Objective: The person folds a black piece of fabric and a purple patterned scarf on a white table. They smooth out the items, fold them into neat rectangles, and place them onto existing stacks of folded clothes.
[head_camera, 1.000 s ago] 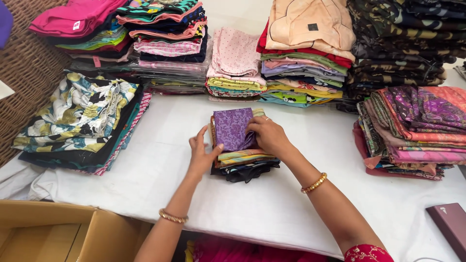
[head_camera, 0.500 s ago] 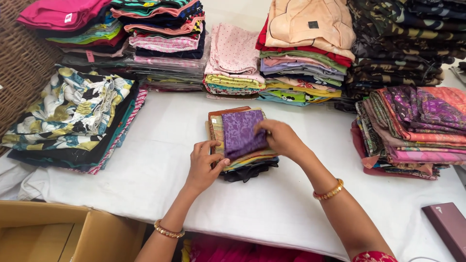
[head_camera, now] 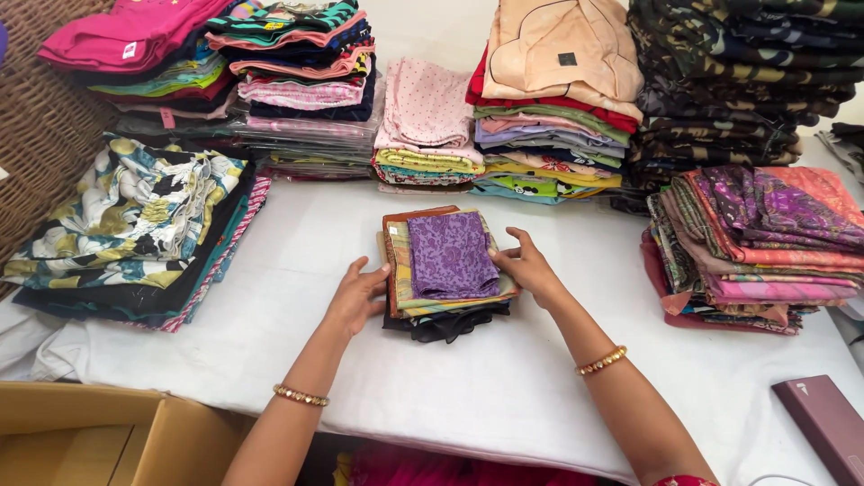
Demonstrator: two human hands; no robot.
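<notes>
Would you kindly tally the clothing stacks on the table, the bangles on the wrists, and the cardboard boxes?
Stacks of folded cloth, including the small stack between the left hand and right hand: 8
Gold bangles: 2
Cardboard boxes: 1
Total: 11

purple patterned cloth [head_camera: 453, 254], white tablecloth [head_camera: 504, 387], camouflage stack [head_camera: 720, 81]

Small folded-cloth stack [head_camera: 447, 270] — purple-topped, perhaps askew
</notes>
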